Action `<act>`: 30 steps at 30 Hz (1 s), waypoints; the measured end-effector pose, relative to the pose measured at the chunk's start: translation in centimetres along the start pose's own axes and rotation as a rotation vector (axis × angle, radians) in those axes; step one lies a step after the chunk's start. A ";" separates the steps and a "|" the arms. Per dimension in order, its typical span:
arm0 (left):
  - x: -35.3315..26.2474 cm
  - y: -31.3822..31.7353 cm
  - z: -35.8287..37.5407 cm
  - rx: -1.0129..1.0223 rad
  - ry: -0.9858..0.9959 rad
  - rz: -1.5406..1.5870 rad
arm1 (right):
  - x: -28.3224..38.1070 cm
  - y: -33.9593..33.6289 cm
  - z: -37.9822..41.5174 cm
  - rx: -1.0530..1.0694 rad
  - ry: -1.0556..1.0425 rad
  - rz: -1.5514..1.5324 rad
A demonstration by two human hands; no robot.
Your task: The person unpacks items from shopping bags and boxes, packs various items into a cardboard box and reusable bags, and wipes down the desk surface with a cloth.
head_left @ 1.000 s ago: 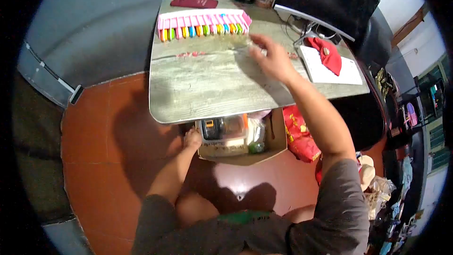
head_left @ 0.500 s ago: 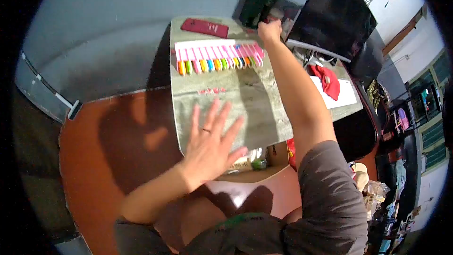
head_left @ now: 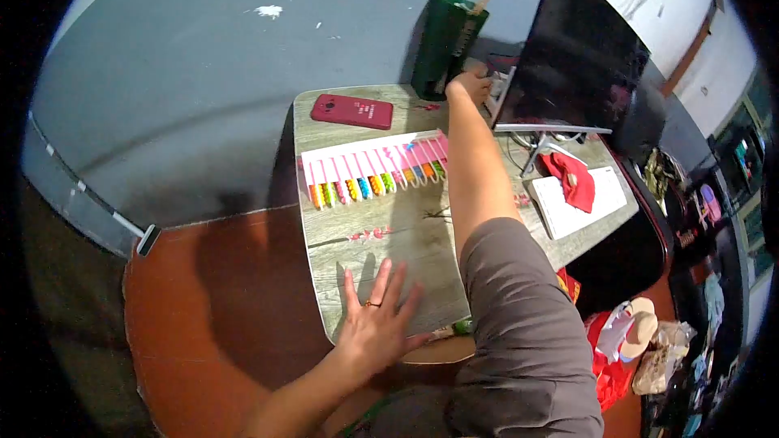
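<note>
My left hand (head_left: 375,331) is spread flat near the front edge of the wood-grain table (head_left: 422,264), a ring on one finger and nothing in its grasp. Just beyond its fingertips lie small pink and red pieces (head_left: 371,234). A white and pink tray (head_left: 324,159) with rows of colourful beads or small pieces stretches across the table's middle. My right arm reaches to the back, where my right hand (head_left: 472,84) has its fingers curled between a tall dark green box (head_left: 443,45) and the monitor (head_left: 572,57). What those fingers grip is hidden.
Behind the tray lies a dark red phone (head_left: 352,111). A red cloth (head_left: 573,181) rests over a white keyboard (head_left: 552,209) below the monitor. A cardboard box (head_left: 442,350) shows under the table's front edge. Bags and a cap (head_left: 641,328) are at the lower right.
The view has tilted up, so the table sits lower in the picture. My right hand stays at the back beside the green box, slightly turned. My left hand remains spread over the table front.
</note>
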State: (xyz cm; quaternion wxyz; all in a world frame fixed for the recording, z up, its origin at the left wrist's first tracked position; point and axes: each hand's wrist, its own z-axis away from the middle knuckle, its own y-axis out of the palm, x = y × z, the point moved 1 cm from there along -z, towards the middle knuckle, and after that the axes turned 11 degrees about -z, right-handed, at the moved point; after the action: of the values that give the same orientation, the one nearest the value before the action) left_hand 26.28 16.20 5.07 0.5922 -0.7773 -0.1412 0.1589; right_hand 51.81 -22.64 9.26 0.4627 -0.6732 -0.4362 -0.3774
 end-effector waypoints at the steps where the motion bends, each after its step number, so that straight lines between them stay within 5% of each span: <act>1: 0.0 0.1 0.0 0.012 -0.002 -0.013 | 0.2 0.3 0.0 0.008 -0.093 0.110; 4: 0.0 0.2 0.0 0.015 -0.012 -0.040 | 0.5 0.7 -1.1 0.154 -0.266 0.145; 10: 0.0 0.7 -0.1 -0.032 -0.021 -0.045 | -2.0 7.0 -5.6 -0.034 -0.349 0.352; 11: 0.1 0.7 -0.2 -0.020 -0.018 -0.051 | 0.3 2.4 -3.2 0.221 -0.407 0.495; 17: 0.1 0.4 0.0 0.010 -0.012 -0.032 | -2.6 4.7 -6.4 0.358 -0.324 0.316; 23: 0.1 0.1 0.0 -0.022 -0.019 -0.032 | -1.0 -0.7 -1.6 0.038 -0.273 0.199; 30: 0.0 0.7 0.1 -0.028 -0.030 0.019 | -2.0 0.4 0.1 -0.361 -0.180 0.201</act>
State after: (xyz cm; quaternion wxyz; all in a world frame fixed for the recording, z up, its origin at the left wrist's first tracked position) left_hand 26.25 16.14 4.40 0.5777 -0.7842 -0.1449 0.1743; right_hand 51.52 -23.07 7.24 0.3293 -0.8161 -0.3317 -0.3398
